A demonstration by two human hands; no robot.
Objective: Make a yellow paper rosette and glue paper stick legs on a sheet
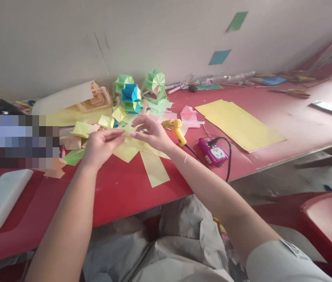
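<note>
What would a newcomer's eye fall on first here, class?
Two bare hands, left hand and right hand, meet over pale yellow paper strips on the red table. Behind them sits a cluster of folded green and blue paper shapes; a yellow glue gun lies just right.

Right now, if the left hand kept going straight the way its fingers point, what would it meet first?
The left hand points right, toward the right hand. Their fingertips nearly meet above the yellow paper, so it would probably meet the right hand's fingers first. The glue gun lies beyond; depth is hard to judge.
</note>
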